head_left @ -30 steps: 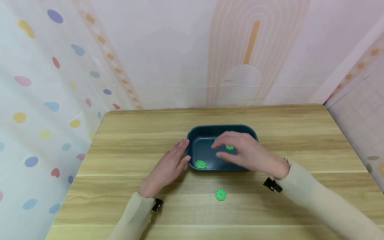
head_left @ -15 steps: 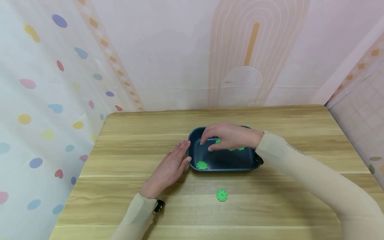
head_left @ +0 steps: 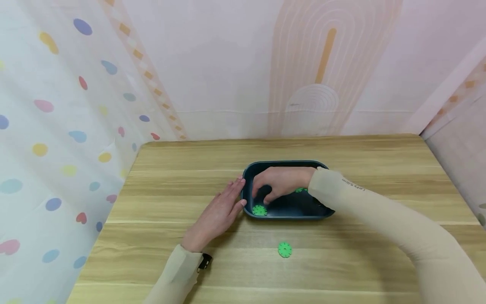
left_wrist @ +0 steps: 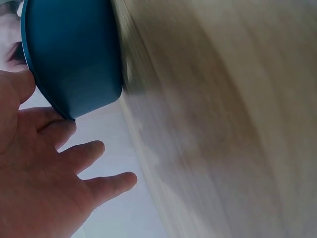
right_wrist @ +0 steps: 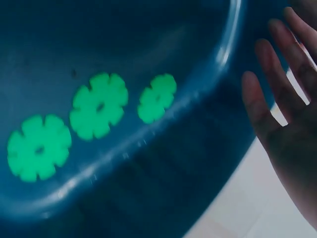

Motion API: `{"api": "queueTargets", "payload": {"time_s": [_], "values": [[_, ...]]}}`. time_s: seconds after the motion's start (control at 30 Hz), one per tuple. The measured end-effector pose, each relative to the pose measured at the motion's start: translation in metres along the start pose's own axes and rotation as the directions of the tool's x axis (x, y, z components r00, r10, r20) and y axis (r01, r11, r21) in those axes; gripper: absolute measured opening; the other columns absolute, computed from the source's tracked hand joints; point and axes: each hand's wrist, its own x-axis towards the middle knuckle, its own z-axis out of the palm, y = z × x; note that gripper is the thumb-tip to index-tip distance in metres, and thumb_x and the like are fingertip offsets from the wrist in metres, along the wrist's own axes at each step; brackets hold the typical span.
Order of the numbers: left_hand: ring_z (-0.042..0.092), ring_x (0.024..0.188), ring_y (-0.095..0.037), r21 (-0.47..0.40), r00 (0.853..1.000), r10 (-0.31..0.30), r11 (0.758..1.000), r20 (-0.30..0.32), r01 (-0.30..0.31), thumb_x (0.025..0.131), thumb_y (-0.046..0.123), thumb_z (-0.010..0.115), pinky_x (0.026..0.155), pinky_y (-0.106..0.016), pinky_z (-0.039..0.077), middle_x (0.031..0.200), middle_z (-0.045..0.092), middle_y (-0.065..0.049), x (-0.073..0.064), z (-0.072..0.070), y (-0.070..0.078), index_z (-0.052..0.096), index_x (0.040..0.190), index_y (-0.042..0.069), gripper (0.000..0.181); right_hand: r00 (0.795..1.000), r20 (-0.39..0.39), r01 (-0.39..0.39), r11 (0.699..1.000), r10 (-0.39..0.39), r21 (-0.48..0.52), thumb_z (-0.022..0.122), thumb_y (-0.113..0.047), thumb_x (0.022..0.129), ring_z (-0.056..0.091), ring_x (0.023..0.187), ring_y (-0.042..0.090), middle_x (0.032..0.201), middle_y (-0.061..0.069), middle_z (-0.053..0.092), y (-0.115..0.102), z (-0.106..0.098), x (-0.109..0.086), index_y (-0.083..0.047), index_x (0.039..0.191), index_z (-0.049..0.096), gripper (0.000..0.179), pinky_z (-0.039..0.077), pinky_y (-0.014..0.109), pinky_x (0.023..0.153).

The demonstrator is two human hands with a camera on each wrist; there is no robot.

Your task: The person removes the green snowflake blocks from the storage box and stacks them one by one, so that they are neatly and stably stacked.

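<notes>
A dark blue tray (head_left: 296, 217) stands on the table in the head view. My left hand (head_left: 214, 216), fingers straight, rests its fingertips against the tray's left end; the left wrist view shows the fingers and thumb at the wall (left_wrist: 74, 54). Inside the tray, my right hand (head_left: 282, 180) reaches toward the left end, palm down, thumb and index finger apart with nothing visible between them. Just below its thumb lies a green notched disc (head_left: 260, 211). In the right wrist view, several such discs (right_wrist: 91, 119) lie along one side of the tray, away from the right fingers (right_wrist: 275, 84).
One more green notched disc (head_left: 284, 254) lies on the wooden table (head_left: 360, 270) in front of the tray. A patterned curtain (head_left: 212, 76) hangs behind the table's back edge, and a dotted one (head_left: 57, 177) hangs to the left.
My right hand has moved left over the tray, then lower into it toward the disc at the left end. The left hand keeps its place at the tray's end.
</notes>
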Motion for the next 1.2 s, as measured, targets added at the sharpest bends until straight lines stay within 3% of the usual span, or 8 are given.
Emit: {"api": "queueTargets", "payload": {"time_s": [0.3, 0.57, 0.97, 1.2], "values": [[0.023, 0.156, -0.032, 0.000, 1.000, -0.013, 1.000, 0.012, 0.013, 0.113, 0.039, 0.041, 0.116, -0.067, 0.031, 0.171, 0.019, -0.004, -0.003, 0.002, 0.004, 0.025, 0.165, 0.011, 0.061, 0.998, 0.058, -0.035, 0.999, 0.034, 0.029, 0.079, -0.021, 0.094, 0.053, 0.118, 0.011, 0.133, -0.004, 0.060, 0.003, 0.024, 0.009, -0.018, 0.121, 0.073, 0.027, 0.043, 0.031, 0.111], [0.024, 0.155, -0.033, 0.009, 1.000, -0.007, 1.000, 0.015, 0.007, 0.113, 0.038, 0.041, 0.116, -0.067, 0.031, 0.171, 0.018, -0.004, -0.006, 0.003, 0.007, 0.024, 0.165, 0.011, 0.061, 0.999, 0.007, -0.039, 0.998, 0.039, -0.048, 0.082, -0.026, 0.092, 0.053, 0.116, 0.013, 0.131, -0.001, 0.059, 0.002, 0.041, 0.013, -0.019, 0.114, 0.074, 0.024, 0.043, 0.033, 0.111], [0.022, 0.156, -0.030, 0.011, 0.999, -0.027, 1.000, 0.026, 0.027, 0.113, 0.040, 0.040, 0.117, -0.064, 0.030, 0.171, 0.018, -0.003, -0.006, 0.000, 0.007, 0.023, 0.166, 0.011, 0.062, 0.995, -0.081, -0.049, 0.998, 0.052, 0.047, 0.079, -0.018, 0.094, 0.058, 0.104, 0.010, 0.120, -0.004, 0.064, 0.015, 0.039, 0.003, -0.014, 0.121, 0.073, 0.028, 0.051, 0.028, 0.096], [0.023, 0.156, -0.031, 0.010, 1.000, -0.020, 1.000, 0.019, 0.020, 0.113, 0.040, 0.040, 0.117, -0.065, 0.030, 0.171, 0.018, -0.004, -0.006, 0.000, 0.005, 0.023, 0.166, 0.011, 0.062, 0.995, -0.043, -0.089, 0.993, 0.093, 0.073, 0.083, -0.022, 0.091, 0.056, 0.105, 0.010, 0.118, -0.007, 0.061, 0.015, 0.036, -0.001, -0.016, 0.121, 0.071, 0.033, 0.050, 0.028, 0.097]]}}
